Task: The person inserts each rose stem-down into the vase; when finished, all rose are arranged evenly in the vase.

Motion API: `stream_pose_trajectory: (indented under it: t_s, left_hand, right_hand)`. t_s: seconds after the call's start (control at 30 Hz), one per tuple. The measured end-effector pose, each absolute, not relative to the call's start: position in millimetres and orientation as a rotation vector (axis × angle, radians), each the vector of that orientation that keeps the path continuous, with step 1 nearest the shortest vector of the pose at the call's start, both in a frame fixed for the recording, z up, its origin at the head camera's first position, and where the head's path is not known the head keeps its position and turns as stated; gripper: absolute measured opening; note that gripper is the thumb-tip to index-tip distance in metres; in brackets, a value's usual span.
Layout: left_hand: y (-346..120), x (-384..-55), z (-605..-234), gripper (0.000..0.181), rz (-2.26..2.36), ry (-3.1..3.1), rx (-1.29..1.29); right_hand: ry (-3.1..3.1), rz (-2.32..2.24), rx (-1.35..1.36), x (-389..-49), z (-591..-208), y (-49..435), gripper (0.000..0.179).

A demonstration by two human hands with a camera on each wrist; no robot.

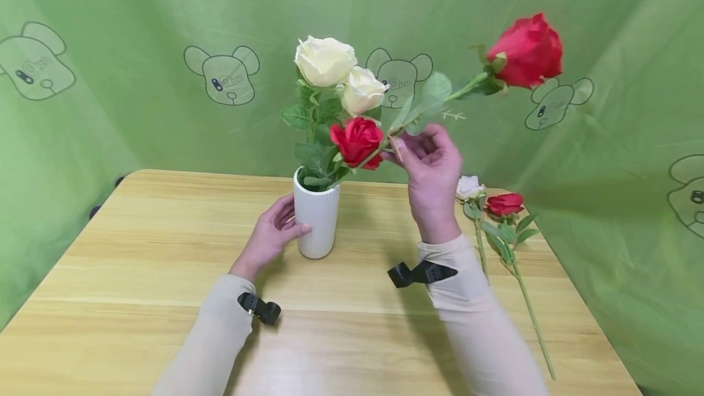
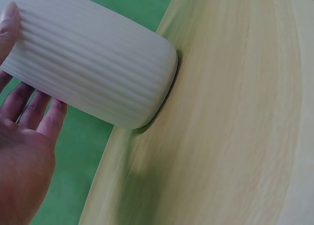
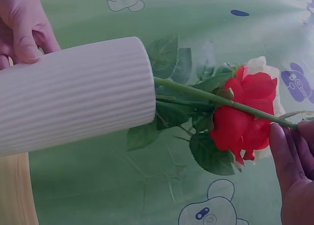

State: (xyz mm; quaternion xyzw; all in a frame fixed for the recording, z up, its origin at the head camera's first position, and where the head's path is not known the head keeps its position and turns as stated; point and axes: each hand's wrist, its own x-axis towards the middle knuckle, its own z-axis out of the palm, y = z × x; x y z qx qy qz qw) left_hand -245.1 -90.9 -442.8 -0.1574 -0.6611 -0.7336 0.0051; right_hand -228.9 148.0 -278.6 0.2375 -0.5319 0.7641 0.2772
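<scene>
A white ribbed vase (image 1: 317, 219) stands upright on the table, and my left hand (image 1: 275, 231) grips its left side, thumb in front and fingers behind. In the left wrist view the thumb and fingertips touch the vase's ribbed wall (image 2: 98, 53). My right hand (image 1: 431, 173) pinches the stem of a large red rose (image 1: 526, 54), its bloom leaning up to the right. That green stem (image 3: 196, 93) slants down into the vase mouth. Two cream roses (image 1: 326, 61) and a smaller red rose (image 1: 357, 141) stand in the vase among green leaves.
On the wooden table (image 1: 165, 249), a white rose (image 1: 470, 188) and another red rose (image 1: 505, 205) lie at the right, partly behind the right forearm. A green curtain (image 1: 137, 109) with cartoon heads surrounds the table's back and sides.
</scene>
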Motion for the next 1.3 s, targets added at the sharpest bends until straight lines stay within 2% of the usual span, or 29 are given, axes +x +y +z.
stream_pose_trajectory:
  t_s: [0.13, 0.3, 0.47, 0.63, 0.87, 1.13, 1.3]
  left_hand:
    - [-90.9, -244.7, -442.6, 0.073, -2.303, -2.058, -0.496]
    - [-91.1, -243.6, -442.2, 0.072, -2.304, -2.051, -0.503]
    - [-91.3, -242.9, -442.3, 0.072, -2.303, -2.050, -0.505]
    - [-91.8, -243.4, -442.8, 0.072, -2.297, -2.046, -0.509]
    - [-91.1, -244.9, -444.0, 0.071, -2.308, -2.035, -0.514]
    - [-91.6, -245.6, -445.1, 0.072, -2.307, -2.028, -0.515]
    - [-91.7, -244.8, -444.9, 0.071, -2.313, -2.026, -0.527]
  right_hand:
    - [-1.518, 2.001, 0.669, -229.7, -280.5, 142.9, 0.027]
    - [-1.747, 1.856, 0.624, -231.3, -284.0, 139.6, 0.022]
    - [-1.898, 1.825, 0.581, -231.8, -286.8, 137.1, 0.032]
    - [-2.024, 1.829, 0.564, -232.6, -290.1, 134.3, 0.022]
    - [-2.094, 1.799, 0.706, -234.0, -298.3, 143.8, 0.023]
    - [-1.941, 1.896, 0.769, -234.2, -302.2, 135.5, 0.014]
    - [-2.043, 1.776, 0.825, -234.7, -303.3, 130.7, 0.024]
